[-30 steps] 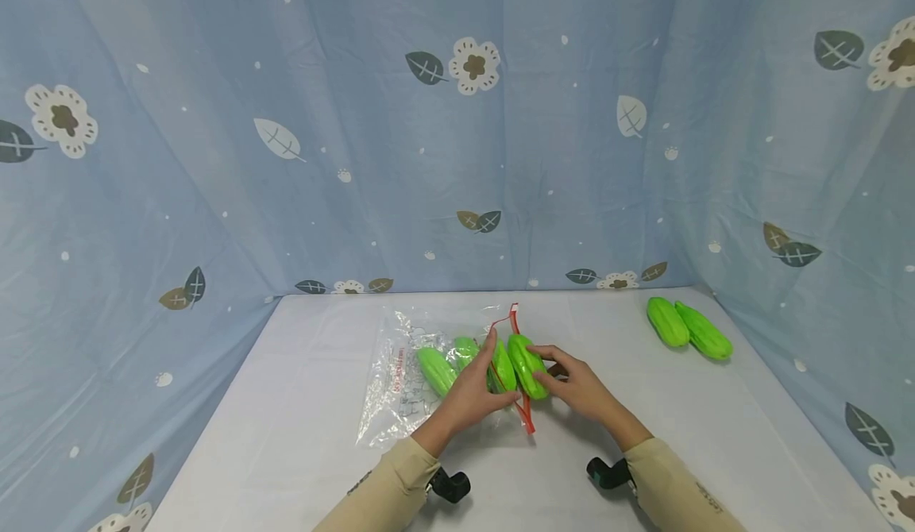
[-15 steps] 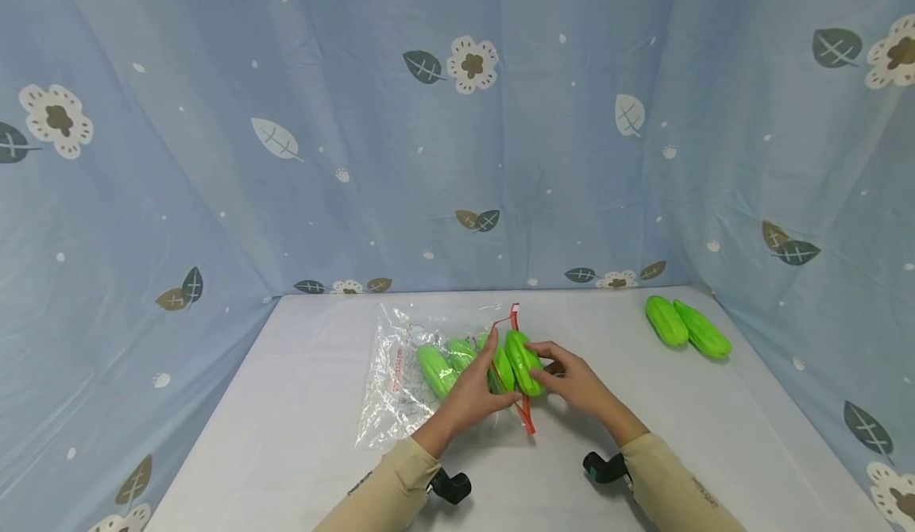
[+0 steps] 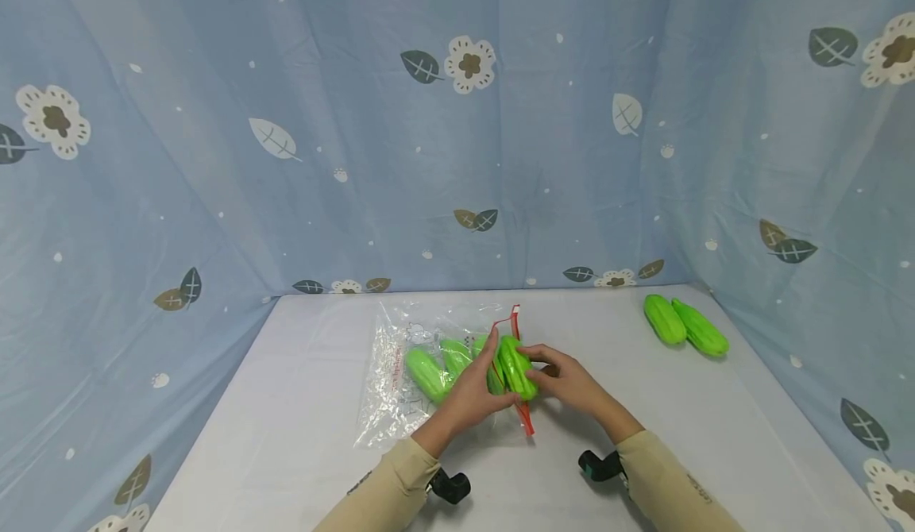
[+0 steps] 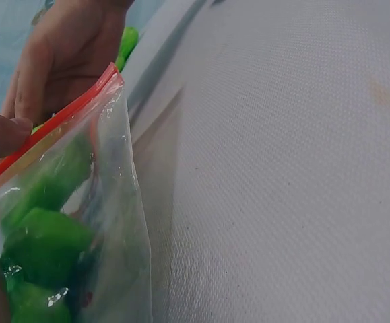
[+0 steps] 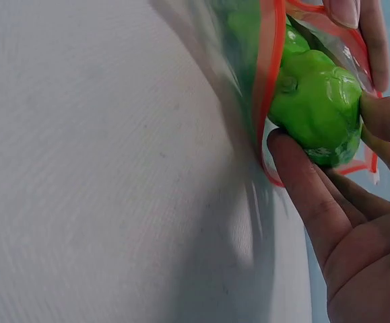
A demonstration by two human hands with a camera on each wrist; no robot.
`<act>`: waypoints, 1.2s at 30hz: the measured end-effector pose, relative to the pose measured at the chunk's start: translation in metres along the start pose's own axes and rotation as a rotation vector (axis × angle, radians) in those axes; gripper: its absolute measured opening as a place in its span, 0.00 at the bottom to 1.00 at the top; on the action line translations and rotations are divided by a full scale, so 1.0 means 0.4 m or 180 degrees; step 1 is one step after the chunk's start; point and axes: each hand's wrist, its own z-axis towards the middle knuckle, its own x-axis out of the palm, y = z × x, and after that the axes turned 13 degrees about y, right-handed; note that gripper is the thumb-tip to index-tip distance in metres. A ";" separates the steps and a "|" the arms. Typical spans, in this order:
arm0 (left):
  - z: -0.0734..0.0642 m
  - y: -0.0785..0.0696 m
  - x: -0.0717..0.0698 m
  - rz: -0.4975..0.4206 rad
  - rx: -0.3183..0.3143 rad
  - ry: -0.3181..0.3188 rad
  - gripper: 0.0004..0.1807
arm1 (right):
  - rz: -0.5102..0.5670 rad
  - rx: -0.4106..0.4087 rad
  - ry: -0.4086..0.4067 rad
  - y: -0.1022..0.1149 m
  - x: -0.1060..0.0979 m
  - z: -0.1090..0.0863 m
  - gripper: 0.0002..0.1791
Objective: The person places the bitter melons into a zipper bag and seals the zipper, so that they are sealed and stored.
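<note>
A clear zip bag with a red zip edge lies on the table, its mouth facing right. My left hand holds the bag at its mouth, fingers over the upper film and thumb near the zip. With thumb and fingers my right hand grips a bright green, ridged, cucumber-like vegetable. In the right wrist view this vegetable sits in the bag's opening between the red edges, its near end sticking out. Inside the bag lie several similar green vegetables, partly hidden by my left hand.
Two more green vegetables lie side by side at the table's back right. A white cloth covers the table. Blue curtains with leaves and flowers enclose the back and sides.
My right hand has moved slightly left, bringing its vegetable further into the bag's mouth. The vegetables inside have shifted left. My left hand stays about where it was.
</note>
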 end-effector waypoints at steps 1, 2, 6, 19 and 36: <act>0.000 0.000 -0.001 -0.0002 0.0002 0.0000 0.63 | -0.0007 -0.0024 -0.0009 0.002 0.001 0.002 0.25; 0.000 -0.001 -0.001 -0.0013 0.0005 0.0001 0.63 | -0.0007 -0.0050 -0.0009 0.002 0.001 0.003 0.25; 0.001 0.000 -0.003 -0.0038 0.0022 -0.0005 0.62 | 0.0008 -0.0065 -0.0011 0.001 0.004 0.011 0.25; 0.004 0.007 0.003 -0.0010 0.0072 -0.0023 0.62 | -0.0014 -0.0030 -0.0070 -0.003 0.015 0.033 0.26; 0.000 0.001 0.000 0.0009 0.0054 -0.0048 0.62 | 0.0177 -0.0028 -0.0020 -0.004 0.038 0.060 0.25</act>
